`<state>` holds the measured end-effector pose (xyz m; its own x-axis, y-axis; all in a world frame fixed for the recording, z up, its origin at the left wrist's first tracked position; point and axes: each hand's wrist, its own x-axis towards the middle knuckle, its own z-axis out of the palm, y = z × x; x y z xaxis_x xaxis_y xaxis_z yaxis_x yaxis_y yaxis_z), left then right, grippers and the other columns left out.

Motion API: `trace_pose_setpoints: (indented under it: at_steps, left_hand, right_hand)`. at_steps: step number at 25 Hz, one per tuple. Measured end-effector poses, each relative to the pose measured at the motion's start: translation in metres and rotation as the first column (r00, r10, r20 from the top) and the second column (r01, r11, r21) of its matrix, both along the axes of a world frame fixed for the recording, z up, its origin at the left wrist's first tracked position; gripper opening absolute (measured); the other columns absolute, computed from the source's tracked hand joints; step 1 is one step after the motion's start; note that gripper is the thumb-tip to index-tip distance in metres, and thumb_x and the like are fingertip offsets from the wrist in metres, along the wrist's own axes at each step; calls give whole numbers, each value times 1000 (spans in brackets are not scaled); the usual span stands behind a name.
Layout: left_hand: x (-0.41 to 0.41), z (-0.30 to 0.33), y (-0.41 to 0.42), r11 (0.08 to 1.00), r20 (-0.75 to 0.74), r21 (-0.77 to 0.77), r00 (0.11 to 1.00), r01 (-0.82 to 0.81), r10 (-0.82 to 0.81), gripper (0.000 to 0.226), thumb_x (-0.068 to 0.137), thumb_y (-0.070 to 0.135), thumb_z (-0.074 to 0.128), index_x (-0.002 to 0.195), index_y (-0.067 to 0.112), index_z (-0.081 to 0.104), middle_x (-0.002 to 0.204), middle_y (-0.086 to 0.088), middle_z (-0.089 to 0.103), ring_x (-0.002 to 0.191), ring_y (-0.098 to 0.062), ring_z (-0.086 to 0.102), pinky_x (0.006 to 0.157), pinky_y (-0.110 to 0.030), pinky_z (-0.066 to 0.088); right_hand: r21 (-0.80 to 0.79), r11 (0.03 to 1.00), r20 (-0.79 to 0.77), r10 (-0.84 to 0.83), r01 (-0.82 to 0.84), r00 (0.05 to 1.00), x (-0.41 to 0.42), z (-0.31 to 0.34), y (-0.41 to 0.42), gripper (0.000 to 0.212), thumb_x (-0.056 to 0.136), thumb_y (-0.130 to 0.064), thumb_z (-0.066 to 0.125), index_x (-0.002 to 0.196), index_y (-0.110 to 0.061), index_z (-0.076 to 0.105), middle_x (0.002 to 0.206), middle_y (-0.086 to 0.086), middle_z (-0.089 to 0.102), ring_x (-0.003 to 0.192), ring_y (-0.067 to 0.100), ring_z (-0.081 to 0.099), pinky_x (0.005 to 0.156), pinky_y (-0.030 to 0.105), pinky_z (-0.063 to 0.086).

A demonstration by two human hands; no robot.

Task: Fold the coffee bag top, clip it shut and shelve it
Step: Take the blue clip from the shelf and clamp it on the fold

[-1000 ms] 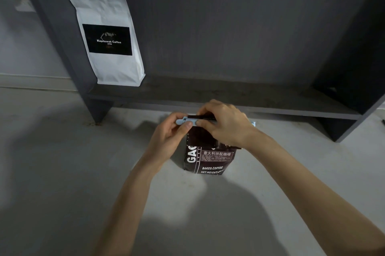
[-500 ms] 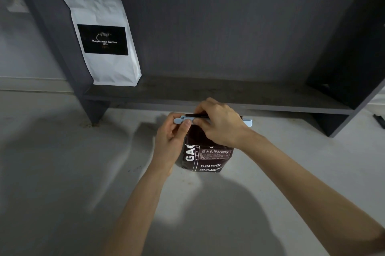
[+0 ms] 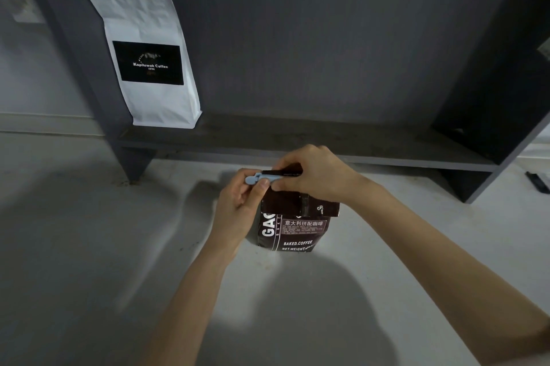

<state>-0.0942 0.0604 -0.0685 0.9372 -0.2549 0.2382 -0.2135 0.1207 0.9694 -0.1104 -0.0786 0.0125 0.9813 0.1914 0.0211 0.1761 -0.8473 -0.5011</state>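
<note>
A dark brown coffee bag (image 3: 293, 228) with white lettering stands upright on the pale floor in front of the shelf. Its top is folded over. A light blue clip (image 3: 258, 179) lies along the folded top. My left hand (image 3: 238, 210) pinches the clip's left end between thumb and fingers. My right hand (image 3: 315, 176) covers the folded top and the rest of the clip from the right, pressing on them. The clip's right end is hidden under that hand.
A dark grey shelf unit (image 3: 312, 143) stands just behind the bag, with a low board. A white coffee bag (image 3: 150, 62) leans at the board's left end. A small dark object (image 3: 537, 182) lies on the floor at far right.
The view has shifted slightly. My right hand has slid further over the clip, so its right tip no longer shows. The bag and my left hand stay in place.
</note>
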Motion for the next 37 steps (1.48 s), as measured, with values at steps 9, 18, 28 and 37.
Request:
trace_pose_setpoints:
  at_steps: [9,18,28,37]
  left_hand:
    - [1,-6,2,992,70,89,994,-87,81,6,84,24,56,81,28,58,70,17,69,73,3,62,65,-9,47]
    - [0,-9,-3,982,112,124,986,-141,127,14,86,18,53,80,31,55,73,12,68,73,6,61,64,-8,46]
    - [22,4,23,815,444,553,889,-173,-112,33,72,54,38,96,35,51,88,41,55,85,9,44,82,-39,39]
    - [33,13,32,665,644,661,719,-349,-262,64,81,65,20,78,15,60,71,11,57,75,-3,39,75,-33,26]
  right_hand:
    - [-22,995,51,-100,101,994,-1,-6,11,28,81,-23,59,106,-13,60,113,10,64,104,26,57,81,31,43]
    - [-2,996,127,-89,90,988,-5,-13,12,26,82,-20,58,106,-9,58,114,10,59,105,25,53,82,25,34]
    - [5,1000,118,-11,11,993,-8,-10,7,24,83,-21,57,104,-10,58,109,7,60,88,12,47,76,24,35]
    - [-47,999,125,24,-18,992,-10,-12,9,28,85,-20,54,113,-15,59,107,9,59,99,21,53,78,24,33]
